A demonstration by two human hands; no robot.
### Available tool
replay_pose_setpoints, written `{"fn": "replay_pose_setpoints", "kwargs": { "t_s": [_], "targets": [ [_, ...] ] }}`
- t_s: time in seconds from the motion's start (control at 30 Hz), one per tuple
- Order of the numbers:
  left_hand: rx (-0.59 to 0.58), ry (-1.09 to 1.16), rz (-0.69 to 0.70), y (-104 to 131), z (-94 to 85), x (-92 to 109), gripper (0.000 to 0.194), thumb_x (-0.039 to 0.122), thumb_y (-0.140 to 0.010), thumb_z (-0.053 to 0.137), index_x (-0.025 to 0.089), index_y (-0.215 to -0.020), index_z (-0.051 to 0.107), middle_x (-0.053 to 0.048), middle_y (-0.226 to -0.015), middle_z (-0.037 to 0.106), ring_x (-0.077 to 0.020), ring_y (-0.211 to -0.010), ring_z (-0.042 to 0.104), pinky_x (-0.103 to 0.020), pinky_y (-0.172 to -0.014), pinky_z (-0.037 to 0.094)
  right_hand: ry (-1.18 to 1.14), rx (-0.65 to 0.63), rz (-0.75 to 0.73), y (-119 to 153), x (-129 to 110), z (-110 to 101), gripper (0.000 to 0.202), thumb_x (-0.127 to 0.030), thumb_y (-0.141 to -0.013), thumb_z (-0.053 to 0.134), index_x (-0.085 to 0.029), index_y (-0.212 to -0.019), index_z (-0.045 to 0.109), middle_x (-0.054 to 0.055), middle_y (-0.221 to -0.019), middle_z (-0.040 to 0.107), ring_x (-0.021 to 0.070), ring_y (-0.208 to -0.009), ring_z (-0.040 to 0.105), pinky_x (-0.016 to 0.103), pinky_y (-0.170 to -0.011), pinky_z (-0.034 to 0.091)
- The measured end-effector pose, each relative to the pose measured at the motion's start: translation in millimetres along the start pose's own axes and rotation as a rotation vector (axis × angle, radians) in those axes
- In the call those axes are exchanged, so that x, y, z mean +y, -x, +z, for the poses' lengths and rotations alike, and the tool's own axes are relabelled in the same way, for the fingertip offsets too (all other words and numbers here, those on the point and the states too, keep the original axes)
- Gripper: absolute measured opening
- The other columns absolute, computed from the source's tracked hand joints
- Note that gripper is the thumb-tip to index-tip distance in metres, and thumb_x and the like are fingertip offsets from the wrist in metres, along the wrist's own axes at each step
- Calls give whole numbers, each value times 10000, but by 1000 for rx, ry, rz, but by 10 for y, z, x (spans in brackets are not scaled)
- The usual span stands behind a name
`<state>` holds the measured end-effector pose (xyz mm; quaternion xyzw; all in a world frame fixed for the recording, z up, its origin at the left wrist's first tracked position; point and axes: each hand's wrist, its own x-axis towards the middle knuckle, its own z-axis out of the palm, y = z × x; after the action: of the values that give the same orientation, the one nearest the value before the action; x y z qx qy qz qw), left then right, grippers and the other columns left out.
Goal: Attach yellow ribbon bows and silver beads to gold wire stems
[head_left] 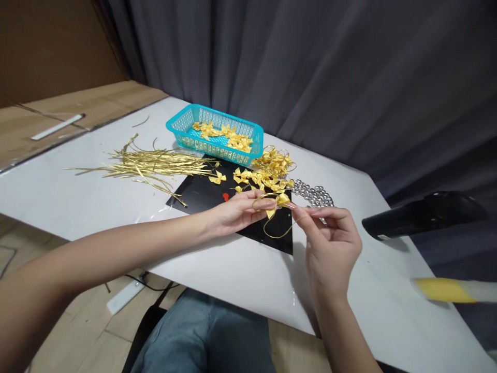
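Observation:
Between the fingertips of my left hand (pixel 240 211) is a yellow ribbon bow (pixel 282 200), held above the black mat (pixel 272 235). A gold cord (pixel 267 234) loops down from the bow and runs to my right hand (pixel 330 238), whose thumb and forefinger pinch its end just right of the bow. Beyond my hands, several loose yellow bows (pixel 262 180) lie on the mat, with a heap of bows on gold cords (pixel 274 160) behind them. A small red piece (pixel 226 197) lies on the mat near my left fingers.
A blue plastic basket (pixel 182 141) with yellow bows inside stands at the back. Left of the mat lies a bundle of gold cords (pixel 155 163). Silvery beads (pixel 312 194) are heaped on the right. A black cylindrical object (pixel 411 217) and a yellow-and-white object (pixel 446 290) are at the right edge.

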<state>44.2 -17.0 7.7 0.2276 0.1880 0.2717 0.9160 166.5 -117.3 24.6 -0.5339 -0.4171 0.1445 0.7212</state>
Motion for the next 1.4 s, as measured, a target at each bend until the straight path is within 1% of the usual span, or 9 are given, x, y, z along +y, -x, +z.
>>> {"fn": "replay_pose_setpoints", "kwargs": {
  "t_s": [0.13, 0.33, 0.5, 0.67, 0.87, 0.97, 1.1, 1.27, 1.4],
  "targets": [
    [-4, -4, 2, -5, -14, -1, 209, -55, -777, 658, 127, -749, 560, -11, -759, 691, -77, -717, 674, -174, -741, 497, -2, -8, 5, -4, 8, 3, 217, -148, -718, 814, -203, -769, 610, -15, -779, 703, 164, -780, 721, 360, -831, 598],
    [-42, 13, 16, -9, -18, -2, 222, -60, -811, 606, 130, -717, 541, -13, -724, 684, -71, -690, 673, -161, -705, 494, -7, -14, 27, -2, 7, 18, 225, -148, -708, 818, -204, -758, 606, -22, -772, 697, 161, -783, 722, 354, -836, 597],
    [-12, 23, -6, 2, -10, -10, 199, -60, -796, 619, 128, -754, 570, -31, -759, 689, -84, -711, 667, -183, -731, 497, -117, -37, 135, -7, 30, 9, 234, -156, -700, 822, -203, -761, 601, -29, -776, 701, 167, -808, 735, 346, -854, 579],
    [-12, 28, -7, -11, -18, -19, 213, -75, -795, 603, 129, -743, 571, -18, -736, 674, -78, -699, 658, -176, -715, 499, -184, -14, 198, 4, 62, 10, 269, -161, -694, 828, -208, -734, 566, -45, -741, 694, 166, -819, 739, 321, -842, 559],
    [64, -1, -27, -20, -31, -25, 218, -53, -850, 520, 128, -747, 583, -11, -705, 659, -72, -663, 629, -186, -719, 496, -232, -27, 274, 13, 83, 31, 332, -176, -688, 837, -215, -709, 508, -57, -716, 696, 174, -846, 747, 313, -848, 542],
    [54, -15, -32, -14, -23, -15, 219, -48, -843, 532, 115, -708, 589, -15, -697, 654, -72, -667, 619, -184, -720, 488, -213, -33, 265, 18, 82, 31, 342, -169, -698, 831, -215, -700, 492, -50, -718, 707, 177, -852, 746, 325, -865, 536],
    [26, -21, -35, -12, -8, -2, 234, -52, -828, 554, 101, -654, 591, 0, -658, 614, -61, -654, 604, -161, -687, 482, -179, -43, 238, 24, 81, 21, 337, -176, -716, 821, -213, -692, 487, -34, -733, 721, 173, -847, 740, 330, -876, 531],
    [35, 9, -31, -17, -15, -16, 246, -39, -802, 596, 121, -616, 576, 9, -646, 571, -69, -666, 601, -160, -687, 506, -203, -64, 306, 7, 83, 27, 371, -208, -666, 855, -213, -693, 484, -53, -708, 692, 164, -818, 729, 339, -876, 530],
    [54, 5, -32, -9, -8, -26, 253, -46, -779, 617, 130, -604, 567, 11, -641, 563, -73, -661, 599, -158, -680, 519, -218, -68, 357, -13, 75, 45, 422, -238, -620, 876, -216, -684, 460, -63, -693, 666, 146, -789, 716, 317, -857, 538]
  ]
}}
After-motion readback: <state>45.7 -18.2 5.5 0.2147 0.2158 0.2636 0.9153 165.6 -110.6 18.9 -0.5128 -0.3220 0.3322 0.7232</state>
